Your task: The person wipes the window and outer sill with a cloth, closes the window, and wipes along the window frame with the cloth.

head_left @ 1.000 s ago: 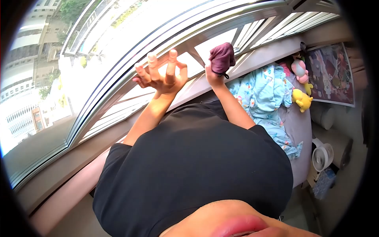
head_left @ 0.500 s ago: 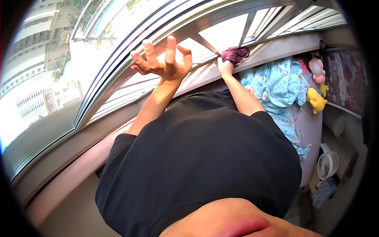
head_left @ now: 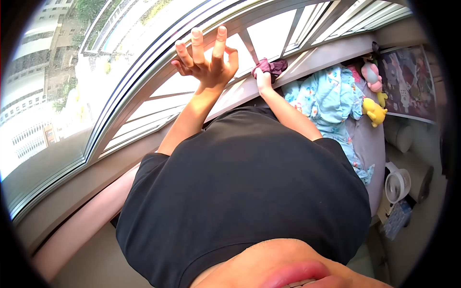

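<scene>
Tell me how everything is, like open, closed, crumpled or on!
Maroon cloth: bunched up, gripped
Right hand: closed on the cloth
Left hand: open, fingers spread
Light-blue patterned blanket: rumpled
White fan: can't tell if on
Window: can't tell if open

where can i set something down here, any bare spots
The sill is bare just right of the purple cloth, alongside the blue bedding. A narrow patch of greyish sheet is free below the yellow toy, beside that bedding. It's crowded around the pink toy, next to the poster.
</scene>
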A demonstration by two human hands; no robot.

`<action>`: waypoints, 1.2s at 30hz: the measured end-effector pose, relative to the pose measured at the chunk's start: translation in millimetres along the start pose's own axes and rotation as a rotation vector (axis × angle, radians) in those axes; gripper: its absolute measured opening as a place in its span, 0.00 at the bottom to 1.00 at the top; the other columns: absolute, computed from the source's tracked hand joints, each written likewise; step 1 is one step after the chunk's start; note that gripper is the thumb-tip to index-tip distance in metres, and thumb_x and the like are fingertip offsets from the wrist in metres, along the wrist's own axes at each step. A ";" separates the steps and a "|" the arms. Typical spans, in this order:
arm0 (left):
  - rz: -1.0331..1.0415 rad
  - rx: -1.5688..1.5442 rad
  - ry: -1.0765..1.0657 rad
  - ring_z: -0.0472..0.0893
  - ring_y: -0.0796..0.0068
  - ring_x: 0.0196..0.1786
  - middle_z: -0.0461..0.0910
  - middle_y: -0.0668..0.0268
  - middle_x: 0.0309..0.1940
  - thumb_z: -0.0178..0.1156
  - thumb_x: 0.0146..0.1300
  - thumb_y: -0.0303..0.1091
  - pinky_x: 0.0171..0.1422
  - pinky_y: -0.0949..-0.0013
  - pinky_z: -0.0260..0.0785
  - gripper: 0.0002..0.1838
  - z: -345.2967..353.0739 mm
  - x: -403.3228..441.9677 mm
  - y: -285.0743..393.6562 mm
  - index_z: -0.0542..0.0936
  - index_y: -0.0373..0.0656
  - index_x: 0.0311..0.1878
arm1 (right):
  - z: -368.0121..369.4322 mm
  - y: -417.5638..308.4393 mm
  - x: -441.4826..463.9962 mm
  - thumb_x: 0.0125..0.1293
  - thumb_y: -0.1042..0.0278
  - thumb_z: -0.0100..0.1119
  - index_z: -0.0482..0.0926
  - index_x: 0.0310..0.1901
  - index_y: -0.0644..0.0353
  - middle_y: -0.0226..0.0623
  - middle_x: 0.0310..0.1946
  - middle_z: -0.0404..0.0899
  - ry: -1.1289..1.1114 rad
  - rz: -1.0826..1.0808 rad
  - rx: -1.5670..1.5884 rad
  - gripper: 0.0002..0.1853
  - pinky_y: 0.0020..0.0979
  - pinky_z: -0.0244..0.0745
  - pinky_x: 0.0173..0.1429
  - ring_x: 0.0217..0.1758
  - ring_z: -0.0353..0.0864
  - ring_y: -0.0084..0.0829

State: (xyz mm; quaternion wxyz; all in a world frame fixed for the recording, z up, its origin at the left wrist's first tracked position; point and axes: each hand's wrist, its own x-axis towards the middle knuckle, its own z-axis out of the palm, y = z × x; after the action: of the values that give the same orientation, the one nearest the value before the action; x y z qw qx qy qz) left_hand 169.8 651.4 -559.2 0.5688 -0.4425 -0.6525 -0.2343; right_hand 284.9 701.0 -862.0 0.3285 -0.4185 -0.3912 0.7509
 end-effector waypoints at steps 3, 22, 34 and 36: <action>-0.009 0.009 -0.026 0.55 0.47 0.85 0.69 0.59 0.75 0.62 0.52 0.37 0.88 0.46 0.24 0.31 -3.2 2.6 2.0 0.83 0.67 0.63 | 22.2 -49.5 -31.3 0.66 0.77 0.54 0.74 0.31 0.59 0.24 0.30 0.74 0.042 -0.016 0.107 0.05 0.25 0.67 0.39 0.34 0.72 0.18; -0.150 -0.167 -0.185 0.53 0.51 0.84 0.70 0.57 0.74 0.60 0.53 0.32 0.87 0.48 0.20 0.30 -25.8 13.0 9.9 0.86 0.63 0.62 | 20.9 -188.9 19.2 0.80 0.65 0.47 0.68 0.73 0.70 0.52 0.76 0.65 0.195 -0.992 -0.321 0.25 0.42 0.43 0.85 0.80 0.60 0.45; 0.053 -0.559 -0.130 0.71 0.64 0.68 0.76 0.66 0.64 0.57 0.53 0.28 0.77 0.56 0.55 0.24 5.2 105.9 79.1 0.92 0.63 0.50 | -2.4 -259.7 16.4 0.80 0.51 0.50 0.74 0.72 0.58 0.50 0.73 0.72 -0.112 -0.835 -0.477 0.27 0.43 0.56 0.82 0.78 0.67 0.51; 0.068 -0.492 -0.149 0.73 0.66 0.67 0.79 0.65 0.64 0.58 0.52 0.28 0.75 0.57 0.58 0.27 16.4 112.7 81.1 0.91 0.63 0.53 | -5.9 -265.3 24.2 0.81 0.48 0.46 0.70 0.75 0.56 0.49 0.77 0.67 -0.111 -0.755 -0.432 0.30 0.42 0.48 0.86 0.83 0.59 0.50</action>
State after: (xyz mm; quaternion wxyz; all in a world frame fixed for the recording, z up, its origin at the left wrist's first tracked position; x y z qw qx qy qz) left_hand 233.9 740.1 -472.2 0.4020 -0.6051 -0.6007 -0.3337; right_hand 323.7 849.5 -644.3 0.4633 -0.2642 -0.6818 0.5008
